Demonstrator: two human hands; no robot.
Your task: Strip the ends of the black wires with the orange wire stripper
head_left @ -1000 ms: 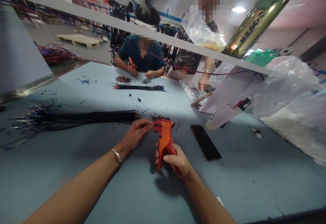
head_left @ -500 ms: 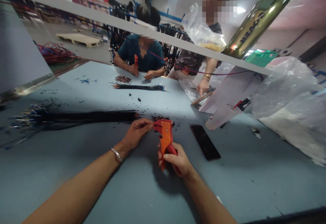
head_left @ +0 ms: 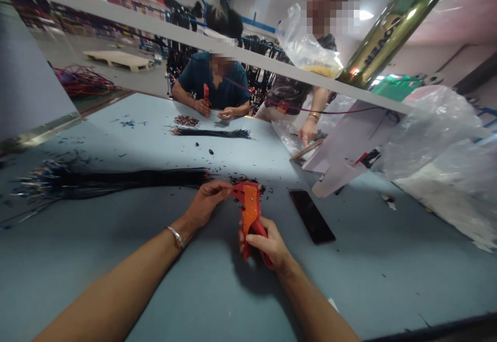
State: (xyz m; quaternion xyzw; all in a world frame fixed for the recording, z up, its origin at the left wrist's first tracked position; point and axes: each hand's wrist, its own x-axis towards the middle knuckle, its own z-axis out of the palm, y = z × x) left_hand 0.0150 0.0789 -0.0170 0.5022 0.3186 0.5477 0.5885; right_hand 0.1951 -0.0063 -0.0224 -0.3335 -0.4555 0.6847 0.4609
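Note:
My right hand [head_left: 269,246] is wrapped around the handles of an orange and red wire stripper [head_left: 251,204], its head pointing left. At the stripper's jaws, my left hand [head_left: 212,199] is closed in a pinch on a thin wire, mostly hidden by the fingers. A long bundle of black wires [head_left: 132,179] lies just beyond and to the left of my left hand, bare copper ends toward it and terminal ends at the far left. Small dark insulation scraps [head_left: 244,180] are piled behind the stripper's head.
A black phone [head_left: 311,216] lies right of my right hand. Across the blue-grey table [head_left: 186,290], a person [head_left: 213,80] holds a red tool near a smaller wire bundle [head_left: 212,133]. Another person's hand [head_left: 308,130] is by plastic bags. A white shelf bar [head_left: 163,27] crosses above.
My hands and the wire stripper keep nearly the same pose, the stripper shifting very slightly left. The whole view has moved a few pixels.

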